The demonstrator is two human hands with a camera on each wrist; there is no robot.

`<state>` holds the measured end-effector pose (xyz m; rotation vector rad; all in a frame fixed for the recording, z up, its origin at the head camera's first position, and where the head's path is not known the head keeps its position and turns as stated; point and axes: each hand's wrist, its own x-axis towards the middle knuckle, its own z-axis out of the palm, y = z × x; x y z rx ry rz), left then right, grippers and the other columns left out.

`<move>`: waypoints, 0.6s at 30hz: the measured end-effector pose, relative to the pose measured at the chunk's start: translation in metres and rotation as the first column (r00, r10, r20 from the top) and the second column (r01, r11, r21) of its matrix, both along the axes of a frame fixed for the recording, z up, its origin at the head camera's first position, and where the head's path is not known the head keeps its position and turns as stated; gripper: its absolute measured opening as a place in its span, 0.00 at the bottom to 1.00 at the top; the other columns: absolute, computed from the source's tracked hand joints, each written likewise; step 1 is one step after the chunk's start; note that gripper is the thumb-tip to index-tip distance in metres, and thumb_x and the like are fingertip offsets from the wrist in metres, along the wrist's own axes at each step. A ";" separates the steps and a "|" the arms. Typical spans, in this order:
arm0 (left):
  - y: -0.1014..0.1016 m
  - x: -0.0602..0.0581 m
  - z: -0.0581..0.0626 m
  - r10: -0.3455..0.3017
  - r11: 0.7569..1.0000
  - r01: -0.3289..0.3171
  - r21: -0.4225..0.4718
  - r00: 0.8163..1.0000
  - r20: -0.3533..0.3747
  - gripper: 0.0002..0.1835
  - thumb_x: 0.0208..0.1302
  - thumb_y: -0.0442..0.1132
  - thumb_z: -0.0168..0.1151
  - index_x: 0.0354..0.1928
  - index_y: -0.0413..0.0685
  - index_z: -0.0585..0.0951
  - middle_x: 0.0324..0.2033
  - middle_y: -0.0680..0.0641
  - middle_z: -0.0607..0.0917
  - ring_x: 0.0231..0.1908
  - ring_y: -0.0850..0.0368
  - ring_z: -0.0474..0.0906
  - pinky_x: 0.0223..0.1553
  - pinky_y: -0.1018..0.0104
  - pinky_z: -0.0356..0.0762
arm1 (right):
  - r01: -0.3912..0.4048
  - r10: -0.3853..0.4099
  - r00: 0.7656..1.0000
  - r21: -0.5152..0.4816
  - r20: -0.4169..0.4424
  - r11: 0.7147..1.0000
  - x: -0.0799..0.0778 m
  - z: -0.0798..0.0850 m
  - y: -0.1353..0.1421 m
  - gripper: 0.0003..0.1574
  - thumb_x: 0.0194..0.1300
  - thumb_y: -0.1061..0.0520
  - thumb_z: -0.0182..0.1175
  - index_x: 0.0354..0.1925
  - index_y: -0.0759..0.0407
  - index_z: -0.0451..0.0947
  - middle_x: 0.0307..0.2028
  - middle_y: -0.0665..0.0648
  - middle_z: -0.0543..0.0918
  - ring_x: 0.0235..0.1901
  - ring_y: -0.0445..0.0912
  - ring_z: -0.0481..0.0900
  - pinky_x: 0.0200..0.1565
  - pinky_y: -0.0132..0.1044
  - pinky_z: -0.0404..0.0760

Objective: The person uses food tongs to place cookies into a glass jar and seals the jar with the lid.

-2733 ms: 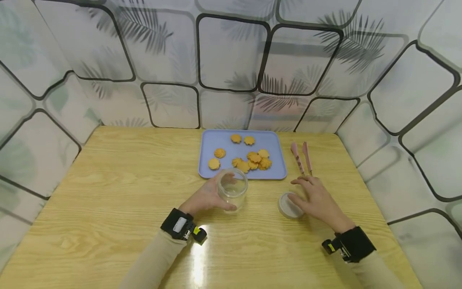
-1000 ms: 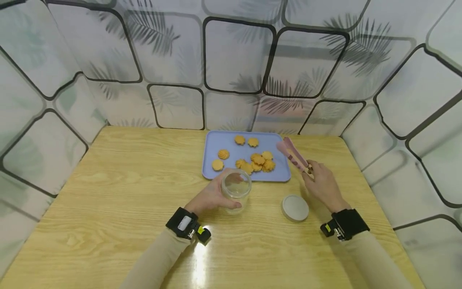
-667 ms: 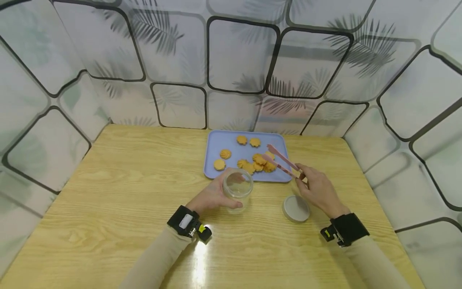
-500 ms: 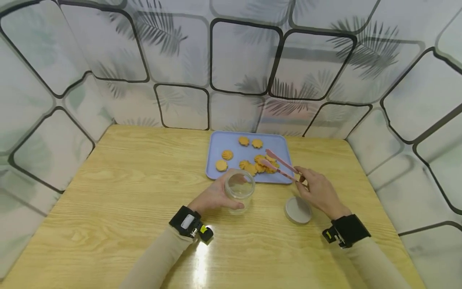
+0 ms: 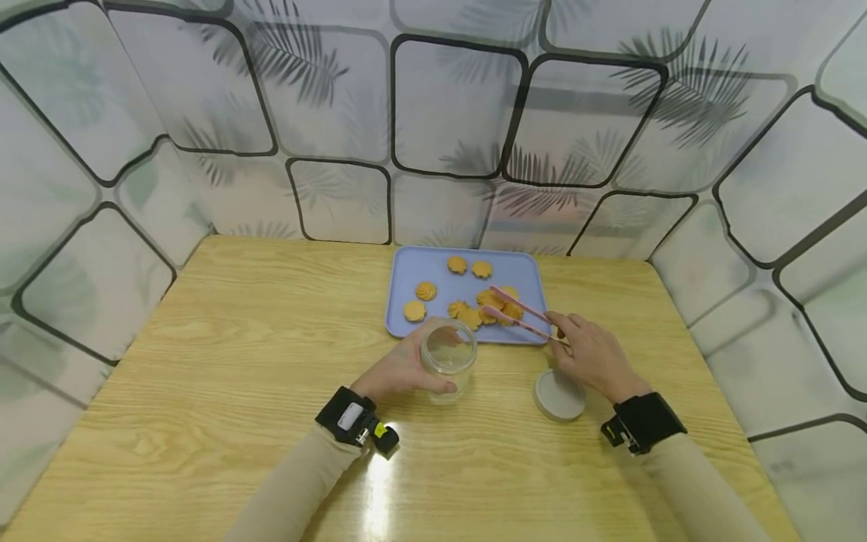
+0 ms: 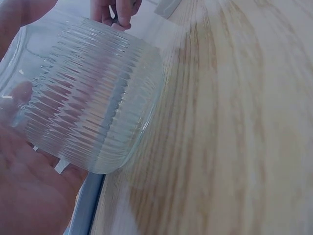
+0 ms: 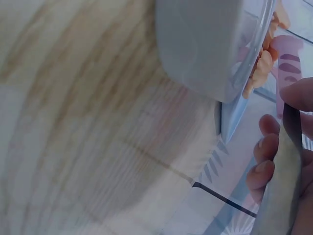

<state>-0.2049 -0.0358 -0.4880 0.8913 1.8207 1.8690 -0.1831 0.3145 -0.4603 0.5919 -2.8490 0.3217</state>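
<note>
My left hand (image 5: pixel 398 369) grips a clear glass jar (image 5: pixel 448 360) by its side, fingers behind it and thumb in front. The jar's mouth faces up, and ribbed glass shows in the left wrist view. My right hand (image 5: pixel 592 355) holds a pair of tongs (image 5: pixel 524 326) with pink tips and a metal handle (image 7: pixel 281 181). Their parted tips reach over a cluster of golden cookies (image 5: pixel 469 316) on the blue tray (image 5: pixel 418 263). Whether the tips touch a cookie, I cannot tell. Below the right hand lies a round whitish lid (image 5: pixel 559 395).
Several single cookies lie apart on the tray, such as a swirled cookie (image 5: pixel 426 291) and a paler one (image 5: pixel 415 311) at its left. Everything stands on a wood-grain table (image 5: pixel 257 324). A patterned curtain (image 5: pixel 447 105) encloses the back and sides.
My right hand has moved from beside the lid, picked up the tongs from the table, and brought them left over the cookies. The tips have dropped lower. The left hand still holds the jar.
</note>
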 end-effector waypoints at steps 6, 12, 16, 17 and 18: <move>0.000 0.000 0.001 -0.008 1.000 0.008 0.001 1.000 -0.005 0.47 0.43 0.25 0.79 0.67 0.56 0.71 0.62 0.43 0.76 0.65 0.42 0.71 0.65 0.44 0.73 | 0.024 -0.025 0.997 0.017 0.068 1.000 -0.004 0.005 -0.001 0.29 0.70 0.57 0.61 0.66 0.66 0.75 0.34 0.58 0.82 0.26 0.45 0.73 0.29 0.40 0.72; -0.001 0.000 0.000 -0.017 1.000 0.017 0.003 1.000 -0.009 0.47 0.44 0.25 0.80 0.67 0.56 0.70 0.62 0.42 0.76 0.64 0.42 0.71 0.64 0.45 0.73 | 0.033 -0.034 0.996 0.015 0.086 0.999 -0.004 0.004 -0.004 0.26 0.72 0.58 0.59 0.64 0.68 0.77 0.30 0.57 0.79 0.23 0.44 0.66 0.26 0.37 0.66; -0.002 0.000 0.000 -0.019 1.000 0.019 0.000 1.000 -0.012 0.47 0.44 0.25 0.80 0.67 0.55 0.70 0.62 0.40 0.76 0.64 0.42 0.71 0.65 0.47 0.73 | 0.020 -0.020 0.998 -0.013 0.054 1.000 -0.004 0.001 -0.005 0.23 0.72 0.60 0.58 0.61 0.69 0.79 0.28 0.56 0.79 0.22 0.44 0.64 0.26 0.35 0.63; -0.002 0.000 0.000 -0.018 1.000 0.018 -0.001 1.000 -0.013 0.47 0.44 0.25 0.80 0.67 0.55 0.70 0.62 0.40 0.76 0.64 0.42 0.71 0.65 0.47 0.73 | 0.016 -0.015 0.999 -0.022 0.047 1.000 -0.004 0.000 -0.005 0.23 0.72 0.60 0.59 0.61 0.69 0.79 0.27 0.55 0.78 0.21 0.43 0.63 0.26 0.35 0.62; -0.002 0.000 0.000 -0.018 1.000 0.018 -0.002 1.000 -0.015 0.47 0.43 0.25 0.80 0.67 0.55 0.70 0.62 0.39 0.76 0.64 0.42 0.71 0.65 0.46 0.73 | 0.012 -0.010 0.999 -0.033 0.044 0.999 -0.004 -0.001 -0.005 0.23 0.72 0.61 0.59 0.61 0.69 0.79 0.26 0.54 0.78 0.21 0.43 0.63 0.26 0.35 0.62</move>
